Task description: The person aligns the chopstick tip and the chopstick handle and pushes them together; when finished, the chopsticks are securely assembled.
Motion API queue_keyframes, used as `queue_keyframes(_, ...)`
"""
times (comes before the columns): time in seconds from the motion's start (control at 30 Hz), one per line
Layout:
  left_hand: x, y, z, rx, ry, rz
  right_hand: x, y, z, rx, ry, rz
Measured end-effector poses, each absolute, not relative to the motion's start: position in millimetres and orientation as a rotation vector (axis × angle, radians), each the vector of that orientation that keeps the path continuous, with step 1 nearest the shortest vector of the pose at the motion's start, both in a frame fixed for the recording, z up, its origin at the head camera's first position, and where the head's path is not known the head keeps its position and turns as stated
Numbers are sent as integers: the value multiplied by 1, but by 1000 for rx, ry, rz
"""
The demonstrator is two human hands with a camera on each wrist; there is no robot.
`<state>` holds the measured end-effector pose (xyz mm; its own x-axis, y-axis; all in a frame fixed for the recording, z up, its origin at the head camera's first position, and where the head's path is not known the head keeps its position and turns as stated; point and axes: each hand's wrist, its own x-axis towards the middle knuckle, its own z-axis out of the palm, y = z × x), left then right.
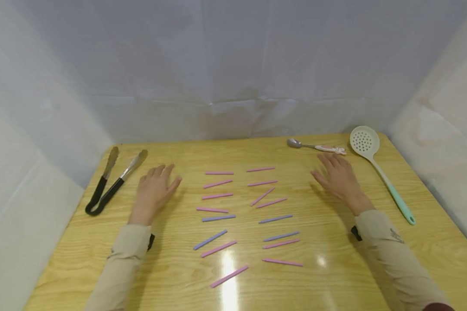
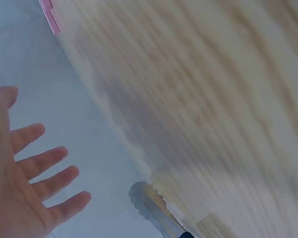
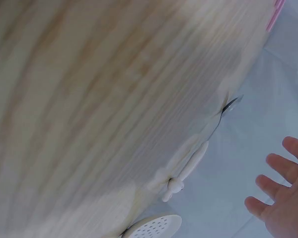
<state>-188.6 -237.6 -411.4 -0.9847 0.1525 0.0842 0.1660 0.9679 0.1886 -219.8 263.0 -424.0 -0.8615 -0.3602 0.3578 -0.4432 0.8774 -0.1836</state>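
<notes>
My left hand point(image 1: 152, 192) hovers over the left of the table with fingers spread, holding nothing, just right of black-handled metal tongs point(image 1: 114, 185). On the other side, my right hand point(image 1: 340, 179) has its fingers extended and is also bare. Beyond its fingertips lies a small spoon point(image 1: 315, 147) with a pale figured handle. A skimmer point(image 1: 365, 141) with a white perforated head and mint-green handle end lies to its right. Between the hands, pink sticks point(image 1: 218, 196) and blue sticks point(image 1: 219, 218) lie in two rough columns. The left wrist view shows the tongs' tips point(image 2: 146, 198) below the open fingers.
The wooden table point(image 1: 171, 268) is glossy, with bright reflections near the front. A pale sheet point(image 1: 233, 65) rises behind it and along both sides. Two pink sticks in the right column lie close together at an angle.
</notes>
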Motion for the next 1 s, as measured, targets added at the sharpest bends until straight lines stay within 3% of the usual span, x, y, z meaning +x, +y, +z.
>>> queue_keyframes(0.6,-206,-226,-412,-418,-3118,-1026,-233,251,-427,550,-2833,917)
queue_keyframes(1.0,-222,-219,-416,-550,-3098,-1058,-241,234,-432,571,-2878,999)
